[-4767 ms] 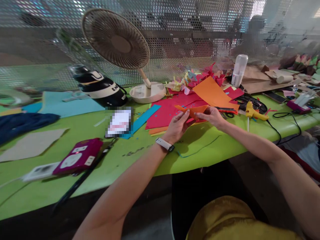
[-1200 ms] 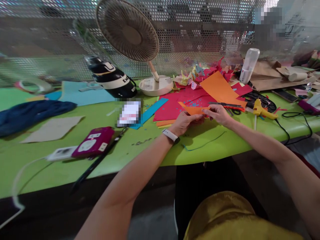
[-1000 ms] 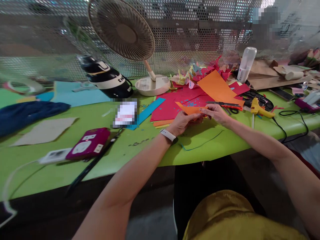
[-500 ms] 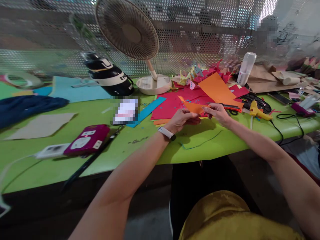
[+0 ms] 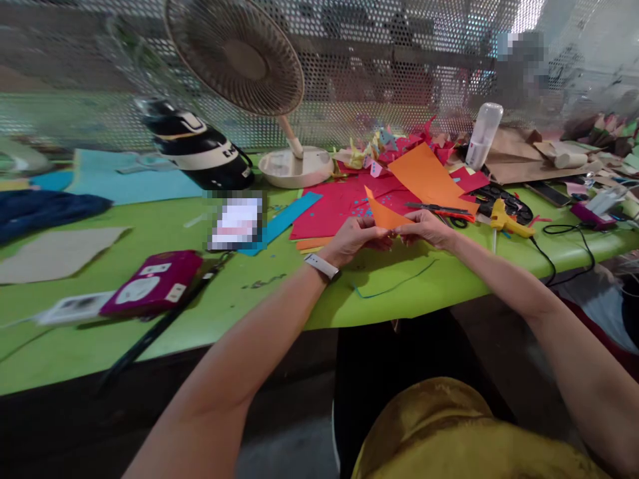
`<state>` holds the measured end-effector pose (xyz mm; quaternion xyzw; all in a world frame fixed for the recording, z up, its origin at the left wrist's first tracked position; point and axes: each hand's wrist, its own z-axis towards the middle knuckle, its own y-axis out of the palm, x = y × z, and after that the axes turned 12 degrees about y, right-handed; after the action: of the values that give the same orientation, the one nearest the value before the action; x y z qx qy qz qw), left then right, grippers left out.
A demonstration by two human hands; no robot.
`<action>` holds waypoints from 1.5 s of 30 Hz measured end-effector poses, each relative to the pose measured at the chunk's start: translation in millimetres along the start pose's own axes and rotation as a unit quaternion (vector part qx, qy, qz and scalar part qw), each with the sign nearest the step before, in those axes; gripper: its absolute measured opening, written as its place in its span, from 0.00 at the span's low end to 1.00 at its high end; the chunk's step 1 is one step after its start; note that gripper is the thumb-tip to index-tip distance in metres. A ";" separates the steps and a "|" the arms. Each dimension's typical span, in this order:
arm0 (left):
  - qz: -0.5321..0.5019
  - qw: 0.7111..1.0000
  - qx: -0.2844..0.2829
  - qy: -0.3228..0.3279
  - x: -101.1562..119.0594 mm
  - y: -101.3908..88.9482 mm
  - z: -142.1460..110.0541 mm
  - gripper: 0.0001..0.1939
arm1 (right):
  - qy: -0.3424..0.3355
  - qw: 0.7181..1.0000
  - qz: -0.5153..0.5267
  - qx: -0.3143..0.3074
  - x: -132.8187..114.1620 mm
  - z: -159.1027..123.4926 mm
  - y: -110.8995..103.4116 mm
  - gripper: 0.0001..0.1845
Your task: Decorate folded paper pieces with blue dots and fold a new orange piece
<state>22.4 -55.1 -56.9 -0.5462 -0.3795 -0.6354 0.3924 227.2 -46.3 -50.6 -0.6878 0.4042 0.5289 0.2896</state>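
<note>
Orange and pointed, a small paper piece [image 5: 384, 215] is pinched in the left hand [image 5: 354, 239] and the right hand [image 5: 426, 227], the hands close together just above the lime-green surface [image 5: 409, 298]. Beyond them I see flat red paper [image 5: 329, 214] strewn with tiny blue scraps [image 5: 386, 199]; a yellow plastic glue gun [image 5: 510, 223] lies off to the right, and farther back stands a round-headed beige fan [image 5: 244, 60].

Craft workspace, with glue gun [image 5: 512, 225], scissors [image 5: 450, 211] and coloured paper [image 5: 329, 209].
</note>
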 end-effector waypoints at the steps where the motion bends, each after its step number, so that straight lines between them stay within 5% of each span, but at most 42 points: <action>1: 0.004 1.000 -0.007 -0.003 -0.3 0.0 0.2 0.15 | 0.003 1.000 -0.004 -0.005 -0.5 0.1 0.4 0.16; 7: 0.006 1.000 -0.008 -0.002 2.9 -6.5 0.1 0.12 | 0.021 0.999 -0.026 -0.005 -3.9 2.0 -4.2 0.14; 15: -0.009 1.000 0.017 0.015 12.1 -25.2 -1.4 0.08 | -0.022 0.993 0.041 0.104 -12.8 -4.2 -26.4 0.10; 21: 0.054 0.996 -0.068 0.028 13.7 -15.6 -5.7 0.08 | 0.050 0.998 0.001 0.047 -11.2 -6.4 -15.1 0.14; 28: 0.056 0.996 -0.043 0.050 6.1 -16.1 -1.3 0.13 | -0.060 0.989 -0.130 0.031 1.1 1.7 -11.3 0.21; 30: 0.025 0.998 -0.007 0.062 5.0 -17.0 -1.5 0.18 | -0.131 0.967 -0.191 0.110 4.8 4.4 -10.0 0.20; 33: -0.039 0.997 0.007 0.067 6.3 -13.0 -3.7 0.27 | -0.238 0.879 -0.299 0.285 8.6 5.5 -5.6 0.14; 36: -0.084 0.996 0.006 0.039 6.1 -4.0 -3.8 0.20 | -0.266 0.822 -0.359 0.354 10.5 5.5 -0.5 0.11; 39: -0.128 0.988 0.082 0.005 2.6 3.1 1.1 0.11 | -0.247 0.857 -0.302 0.337 11.3 8.2 2.7 0.11; 42: -0.177 0.971 0.161 -0.009 0.7 5.3 6.6 0.06 | -0.182 0.944 -0.140 0.238 11.1 12.5 3.7 0.11; 45: -0.194 0.961 0.195 0.006 2.7 6.0 7.0 0.05 | -0.108 0.986 -0.014 0.125 10.3 14.0 5.2 0.15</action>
<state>30.3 -51.4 -53.1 -0.3708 -0.5923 -0.6164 0.3629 216.9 -40.0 -64.1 -0.5903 0.4239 0.5413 0.4229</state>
